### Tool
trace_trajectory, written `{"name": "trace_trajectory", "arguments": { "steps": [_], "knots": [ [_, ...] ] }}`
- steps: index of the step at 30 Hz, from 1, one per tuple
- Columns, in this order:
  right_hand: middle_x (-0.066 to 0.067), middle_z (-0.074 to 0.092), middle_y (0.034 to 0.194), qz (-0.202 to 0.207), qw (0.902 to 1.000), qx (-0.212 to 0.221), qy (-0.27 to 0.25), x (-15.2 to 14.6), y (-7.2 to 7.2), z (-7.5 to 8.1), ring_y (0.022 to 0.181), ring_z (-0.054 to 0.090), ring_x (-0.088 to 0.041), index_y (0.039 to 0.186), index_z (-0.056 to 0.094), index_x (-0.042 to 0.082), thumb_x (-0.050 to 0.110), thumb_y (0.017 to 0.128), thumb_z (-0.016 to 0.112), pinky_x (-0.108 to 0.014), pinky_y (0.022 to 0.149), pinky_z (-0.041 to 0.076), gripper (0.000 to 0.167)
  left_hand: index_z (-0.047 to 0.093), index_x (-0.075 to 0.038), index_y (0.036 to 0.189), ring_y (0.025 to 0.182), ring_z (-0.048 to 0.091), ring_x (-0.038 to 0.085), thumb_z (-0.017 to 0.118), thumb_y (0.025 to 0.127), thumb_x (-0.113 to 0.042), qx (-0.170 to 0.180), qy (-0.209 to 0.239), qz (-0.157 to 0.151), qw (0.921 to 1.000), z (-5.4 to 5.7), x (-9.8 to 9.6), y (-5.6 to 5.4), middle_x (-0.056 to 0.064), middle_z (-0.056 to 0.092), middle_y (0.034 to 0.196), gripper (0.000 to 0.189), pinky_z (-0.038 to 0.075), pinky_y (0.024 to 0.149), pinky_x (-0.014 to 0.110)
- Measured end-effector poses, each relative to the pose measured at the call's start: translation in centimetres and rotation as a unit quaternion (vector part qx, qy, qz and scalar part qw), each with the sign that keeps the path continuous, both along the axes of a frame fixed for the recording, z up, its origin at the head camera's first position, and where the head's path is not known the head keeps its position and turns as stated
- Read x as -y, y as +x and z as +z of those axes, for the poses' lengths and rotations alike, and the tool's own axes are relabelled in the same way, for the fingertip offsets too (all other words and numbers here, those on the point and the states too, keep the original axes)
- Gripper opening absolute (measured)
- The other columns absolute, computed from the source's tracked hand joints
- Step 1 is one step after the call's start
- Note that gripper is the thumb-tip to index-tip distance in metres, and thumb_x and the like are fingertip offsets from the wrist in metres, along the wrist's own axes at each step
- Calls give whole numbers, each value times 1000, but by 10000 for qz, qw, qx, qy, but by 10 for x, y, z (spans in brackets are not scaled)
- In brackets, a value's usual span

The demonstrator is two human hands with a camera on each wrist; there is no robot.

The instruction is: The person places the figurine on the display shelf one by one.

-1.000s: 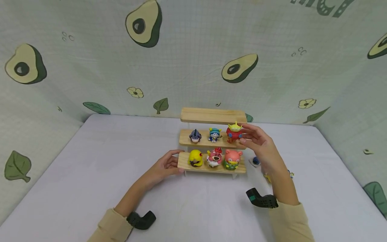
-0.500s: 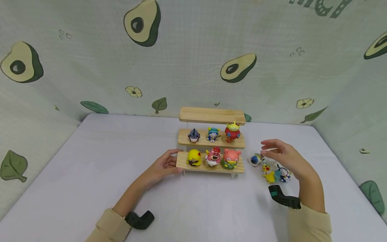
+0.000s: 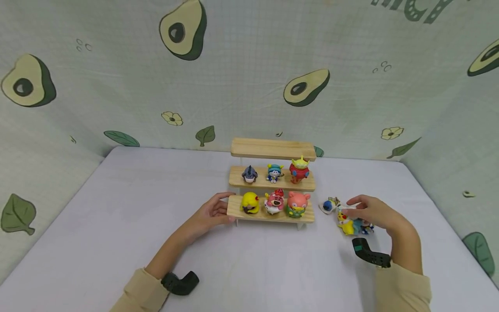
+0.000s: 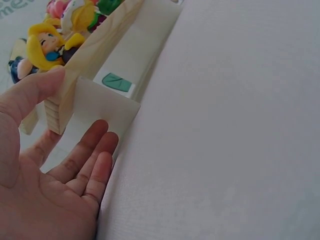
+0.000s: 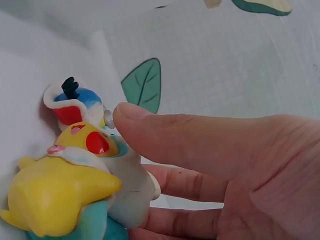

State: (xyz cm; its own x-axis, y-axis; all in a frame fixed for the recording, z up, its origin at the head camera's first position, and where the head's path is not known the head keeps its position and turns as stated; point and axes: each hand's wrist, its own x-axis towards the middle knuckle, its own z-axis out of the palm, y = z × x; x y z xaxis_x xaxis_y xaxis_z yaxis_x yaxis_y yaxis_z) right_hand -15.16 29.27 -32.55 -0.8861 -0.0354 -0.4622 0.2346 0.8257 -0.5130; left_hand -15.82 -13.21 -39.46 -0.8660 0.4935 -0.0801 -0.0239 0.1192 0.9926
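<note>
My left hand (image 3: 213, 214) holds the left end of the front board of a three-tier wooden display shelf (image 3: 273, 148), thumb on top and fingers below, some against the white side support (image 4: 107, 100). My right hand (image 3: 378, 211) is over a cluster of loose toy figurines to the right. In the right wrist view its straight thumb (image 5: 165, 135) and fingers lie on either side of a white figurine (image 5: 132, 195). Close beside that are a yellow figurine (image 5: 60, 192) with red cheeks and a figurine with a blue head (image 5: 90, 96) in a white hood.
The middle board carries a grey-blue donkey figurine (image 3: 249, 174), a blue-hatted one (image 3: 274, 173) and a red one with a yellow-green head (image 3: 299, 170). A yellow-haired figurine (image 3: 250, 203), a pink bear (image 3: 274, 202) and a pink-headed one (image 3: 298, 203) stand in front.
The right hand has let go of the red figurine with the yellow-green head, moved right, and come down to the loose figurines. The left hand has stayed at the shelf.
</note>
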Motion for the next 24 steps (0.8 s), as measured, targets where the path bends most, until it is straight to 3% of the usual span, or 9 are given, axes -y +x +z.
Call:
{"name": "trace_trajectory", "arguments": {
  "steps": [5,14,21,24],
  "knots": [
    [-21,49,108,158,9998,13,76,-2,-2,-7,92,48,-27,126,45,-4,44,86,61,-39,73,45,64,36,-17,140,102,56,20,70,83,-18,1,18,9,10000,-1,0,0,14,53,118,66,49,83,22],
    [-20,51,104,231,9995,-23,198,-1,-5,-11,92,47,-29,123,48,-3,45,82,66,-37,71,43,66,35,-16,140,101,56,19,70,83,-19,30,17,7,10000,-2,1,-1,14,53,118,67,49,83,22],
    [-30,43,127,-5,9991,-290,-324,-1,0,-5,106,46,-37,130,41,-1,46,89,56,-51,82,43,65,36,-17,140,101,56,20,70,83,-19,-4,-16,18,10000,-1,0,0,14,54,118,66,49,84,22],
    [-24,50,124,-164,9943,-744,-741,1,2,1,103,51,-29,132,39,-1,44,92,53,-47,83,44,61,37,-18,139,101,56,20,70,83,-18,-4,-40,29,10000,-1,0,0,14,54,117,65,49,84,22]
  ]
}}
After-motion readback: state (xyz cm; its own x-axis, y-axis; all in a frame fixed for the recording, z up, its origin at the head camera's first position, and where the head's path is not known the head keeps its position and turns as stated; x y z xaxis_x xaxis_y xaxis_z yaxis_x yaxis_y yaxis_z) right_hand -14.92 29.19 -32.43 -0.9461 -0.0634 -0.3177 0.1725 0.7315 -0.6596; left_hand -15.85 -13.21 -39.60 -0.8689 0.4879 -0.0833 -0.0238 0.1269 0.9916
